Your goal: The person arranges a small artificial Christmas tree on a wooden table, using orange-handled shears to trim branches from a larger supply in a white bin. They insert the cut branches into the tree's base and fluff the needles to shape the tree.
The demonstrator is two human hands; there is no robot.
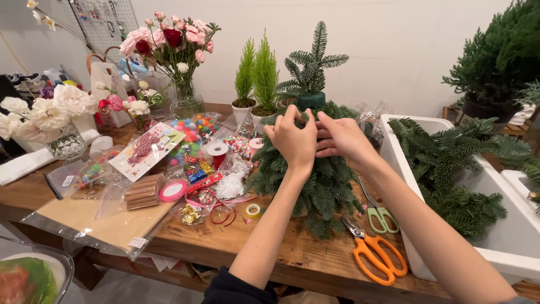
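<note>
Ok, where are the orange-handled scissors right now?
The orange-handled scissors lie on the wooden table near its front edge, just below the green-handled scissors, beside the white plastic tub.

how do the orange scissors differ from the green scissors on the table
The orange scissors look larger, with bright orange handles; the green scissors look smaller, with pale green handles. The orange scissors lie nearer the table's front edge, the green scissors farther back, beside the fir arrangement. Both lie flat, untouched, blades pointing up-left.
</note>
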